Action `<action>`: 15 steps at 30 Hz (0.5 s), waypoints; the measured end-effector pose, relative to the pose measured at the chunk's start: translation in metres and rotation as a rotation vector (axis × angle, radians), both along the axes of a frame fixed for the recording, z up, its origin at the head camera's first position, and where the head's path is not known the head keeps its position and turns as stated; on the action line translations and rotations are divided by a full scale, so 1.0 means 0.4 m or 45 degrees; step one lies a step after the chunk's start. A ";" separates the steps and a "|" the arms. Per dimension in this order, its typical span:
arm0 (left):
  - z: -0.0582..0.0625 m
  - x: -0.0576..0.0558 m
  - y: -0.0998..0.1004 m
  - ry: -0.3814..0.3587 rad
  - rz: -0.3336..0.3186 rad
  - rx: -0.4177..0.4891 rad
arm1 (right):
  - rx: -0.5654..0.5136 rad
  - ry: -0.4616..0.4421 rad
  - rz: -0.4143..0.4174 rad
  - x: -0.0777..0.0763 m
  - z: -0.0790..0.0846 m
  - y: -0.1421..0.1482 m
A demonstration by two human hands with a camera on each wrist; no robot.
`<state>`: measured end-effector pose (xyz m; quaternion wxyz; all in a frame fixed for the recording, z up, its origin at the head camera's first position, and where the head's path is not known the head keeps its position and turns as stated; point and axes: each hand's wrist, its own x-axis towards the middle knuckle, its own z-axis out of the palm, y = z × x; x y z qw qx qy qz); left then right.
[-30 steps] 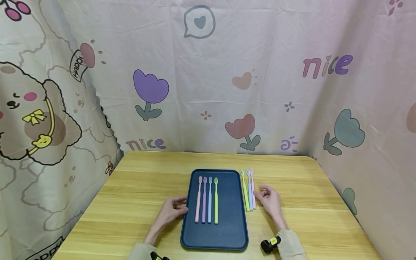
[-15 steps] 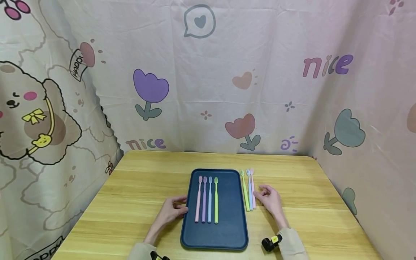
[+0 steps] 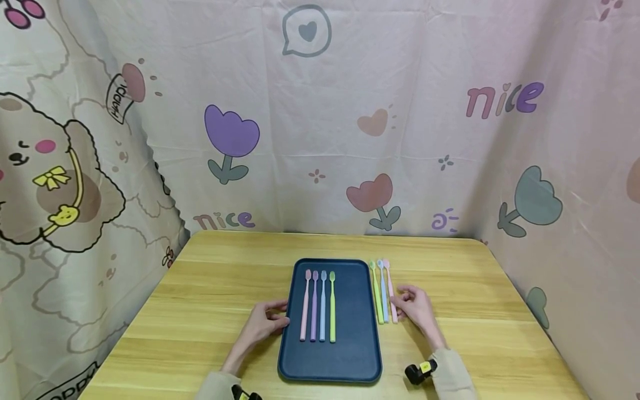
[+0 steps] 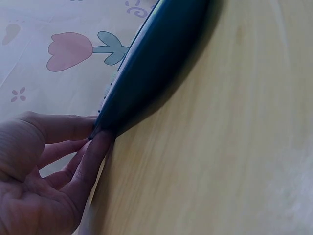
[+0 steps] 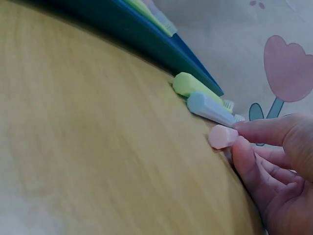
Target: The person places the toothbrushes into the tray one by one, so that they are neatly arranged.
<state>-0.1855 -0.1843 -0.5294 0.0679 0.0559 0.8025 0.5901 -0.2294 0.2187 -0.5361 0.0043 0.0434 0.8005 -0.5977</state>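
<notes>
My left hand (image 3: 261,325) holds the left rim of the dark blue tray (image 3: 350,355), thumb and finger pinching its edge in the left wrist view. On the tray a pink toothbrush (image 3: 304,314), a purple one (image 3: 314,314), a blue one (image 3: 323,311) and a yellow-green one (image 3: 332,316) lie side by side, heads away from me. Right of the tray, my right hand (image 3: 417,306) pinches a second pink toothbrush (image 5: 222,137) between thumb and finger. Beside it on the table lie another blue toothbrush (image 5: 210,107) and another yellow-green toothbrush (image 5: 193,85), the latter nearest the tray.
The wooden table (image 3: 215,261) carries the tray near its middle. A patterned curtain (image 3: 310,111) hangs behind the table and along both sides. Each wrist wears a small black camera, such as the right wrist camera (image 3: 419,373).
The pink toothbrush at my right hand has shifted slightly, its handle end swinging right, away from the blue one. My left hand and the tray have stayed put.
</notes>
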 end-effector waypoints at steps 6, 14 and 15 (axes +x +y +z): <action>-0.001 -0.001 0.000 0.000 0.016 -0.017 | -0.032 -0.038 0.063 0.010 0.000 0.008; -0.001 0.001 0.000 0.008 0.011 -0.016 | 0.104 -0.038 0.067 0.007 0.007 0.003; -0.002 0.001 0.000 0.012 0.010 -0.019 | 0.128 -0.037 0.059 0.005 0.008 0.001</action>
